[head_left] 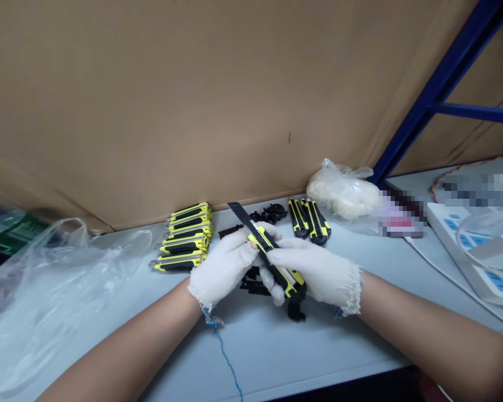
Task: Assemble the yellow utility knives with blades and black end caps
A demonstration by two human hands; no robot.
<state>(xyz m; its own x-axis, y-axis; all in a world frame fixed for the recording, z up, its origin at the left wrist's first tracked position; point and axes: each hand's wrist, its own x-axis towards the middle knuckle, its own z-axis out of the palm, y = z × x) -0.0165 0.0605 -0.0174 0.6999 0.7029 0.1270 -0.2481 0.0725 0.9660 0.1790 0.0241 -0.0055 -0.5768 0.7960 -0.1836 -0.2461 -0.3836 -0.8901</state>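
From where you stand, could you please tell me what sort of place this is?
Probably a workshop or small factory bench: lined-up yellow-and-black cutters and loose black parts lie on the grey table, with a power strip at the right.

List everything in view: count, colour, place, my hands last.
Held knife: one, yellow-black, in both hands
Left knives: several, yellow-black, left
Right knives: about three, yellow-black, right
Black parts: several, black, around hands
Loose bag: one, clear, left
Filled bag: one, clear, back right
Power strip: one, white-blue, right
Cables: several, mostly white, right
Frame: one, blue, right
Backing: at least one, brown, rear
Table: one, grey, underneath
Thread: one, blue, left cuff
Clutter: uncounted, mostly green, left edge
Pixelated items: unclear, mixed, right
Left hand: one, white-gloved, on knife
Right hand: one, white-gloved, on knife
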